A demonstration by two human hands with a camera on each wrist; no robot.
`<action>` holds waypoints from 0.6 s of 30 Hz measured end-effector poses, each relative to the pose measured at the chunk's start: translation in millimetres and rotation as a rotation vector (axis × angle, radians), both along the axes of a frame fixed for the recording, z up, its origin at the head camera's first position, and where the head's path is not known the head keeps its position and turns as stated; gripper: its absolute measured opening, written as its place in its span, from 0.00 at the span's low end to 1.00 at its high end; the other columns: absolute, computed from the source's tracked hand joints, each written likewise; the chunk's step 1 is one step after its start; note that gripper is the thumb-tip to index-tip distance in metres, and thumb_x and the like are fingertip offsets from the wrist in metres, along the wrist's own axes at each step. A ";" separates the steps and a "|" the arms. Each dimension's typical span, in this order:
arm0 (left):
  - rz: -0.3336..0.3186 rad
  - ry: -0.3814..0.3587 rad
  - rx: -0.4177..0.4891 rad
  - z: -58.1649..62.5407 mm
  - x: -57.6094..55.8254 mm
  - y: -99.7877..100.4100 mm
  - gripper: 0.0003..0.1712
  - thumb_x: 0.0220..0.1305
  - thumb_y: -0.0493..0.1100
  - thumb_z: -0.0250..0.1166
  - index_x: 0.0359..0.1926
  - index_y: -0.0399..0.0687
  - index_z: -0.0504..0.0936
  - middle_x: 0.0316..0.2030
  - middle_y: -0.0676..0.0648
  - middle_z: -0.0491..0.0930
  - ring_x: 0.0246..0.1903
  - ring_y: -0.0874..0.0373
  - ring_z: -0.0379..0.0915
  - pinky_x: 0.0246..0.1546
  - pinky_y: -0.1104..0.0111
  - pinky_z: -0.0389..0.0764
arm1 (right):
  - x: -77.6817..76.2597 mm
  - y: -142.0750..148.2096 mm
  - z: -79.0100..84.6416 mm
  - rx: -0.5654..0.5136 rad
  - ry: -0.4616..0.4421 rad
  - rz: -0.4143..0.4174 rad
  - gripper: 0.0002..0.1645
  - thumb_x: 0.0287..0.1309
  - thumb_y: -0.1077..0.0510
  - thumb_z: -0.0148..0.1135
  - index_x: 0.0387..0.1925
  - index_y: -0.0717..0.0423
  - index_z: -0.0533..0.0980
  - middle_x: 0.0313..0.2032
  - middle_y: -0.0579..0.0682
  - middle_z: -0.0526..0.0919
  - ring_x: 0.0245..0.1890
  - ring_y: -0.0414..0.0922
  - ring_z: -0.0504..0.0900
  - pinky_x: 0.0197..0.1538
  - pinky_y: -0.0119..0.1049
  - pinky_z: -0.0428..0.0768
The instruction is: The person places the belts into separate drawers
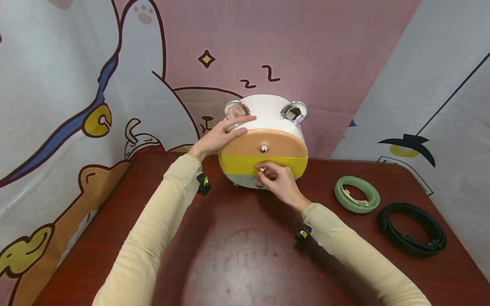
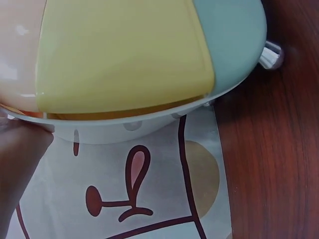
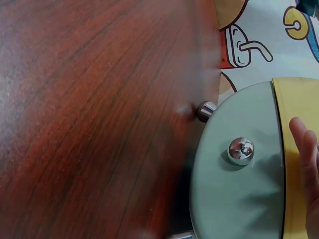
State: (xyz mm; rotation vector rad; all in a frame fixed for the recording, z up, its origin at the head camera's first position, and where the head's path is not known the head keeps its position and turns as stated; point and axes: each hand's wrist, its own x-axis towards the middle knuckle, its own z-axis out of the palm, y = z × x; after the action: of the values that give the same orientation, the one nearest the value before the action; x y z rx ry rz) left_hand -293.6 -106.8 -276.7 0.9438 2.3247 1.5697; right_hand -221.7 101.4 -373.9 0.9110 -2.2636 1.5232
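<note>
A small drawer box (image 1: 266, 111) with a white top and silver round ears stands at the back of the table. Its front has an orange drawer (image 1: 245, 144), a yellow drawer (image 1: 238, 165) and a pale green drawer (image 3: 234, 199). My left hand (image 1: 223, 135) rests on the box's upper left side, beside one ear, fingers extended. With my right hand (image 1: 282, 183) I pinch the silver knob (image 1: 262, 170) of the yellow drawer. A narrow gap shows along that drawer's edge in the left wrist view. The green drawer's knob (image 3: 241, 151) is below my right fingers.
On the right of the brown table (image 1: 237, 255) lie a coiled green belt (image 1: 357, 206) with a gold buckle and a coiled black belt (image 1: 394, 238). A cartoon-printed cloth (image 1: 325, 55) hangs behind the table and along its sides.
</note>
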 end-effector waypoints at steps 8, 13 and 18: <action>0.020 -0.015 0.000 1.1 2.3 -0.4 0.24 0.65 0.51 0.51 0.62 0.59 0.66 0.61 0.51 0.59 0.40 0.55 0.74 0.40 0.62 0.74 | 5.5 0.8 2.0 0.025 -0.017 -0.003 0.12 0.52 0.72 0.58 0.40 0.66 0.75 0.22 0.60 0.80 0.19 0.43 0.79 0.17 0.33 0.73; 0.013 -0.016 -0.015 0.4 2.5 -0.9 0.24 0.65 0.51 0.51 0.62 0.60 0.65 0.62 0.51 0.57 0.43 0.55 0.73 0.42 0.63 0.73 | 9.6 0.8 2.0 0.025 -0.021 0.005 0.12 0.52 0.71 0.57 0.41 0.66 0.75 0.22 0.60 0.80 0.19 0.43 0.78 0.17 0.34 0.73; 0.002 0.001 -0.034 -1.5 0.6 -1.2 0.27 0.62 0.49 0.56 0.63 0.60 0.64 0.64 0.53 0.53 0.52 0.59 0.63 0.47 0.64 0.69 | 11.9 0.7 1.6 0.021 -0.019 0.006 0.12 0.52 0.72 0.57 0.41 0.66 0.75 0.22 0.60 0.80 0.19 0.43 0.79 0.17 0.35 0.73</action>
State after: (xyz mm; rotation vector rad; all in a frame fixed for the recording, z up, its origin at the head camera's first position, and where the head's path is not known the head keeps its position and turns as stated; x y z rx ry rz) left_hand -293.0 -108.0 -278.2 0.9349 2.3456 1.5252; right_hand -209.7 102.2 -372.3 0.9133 -2.2966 1.5195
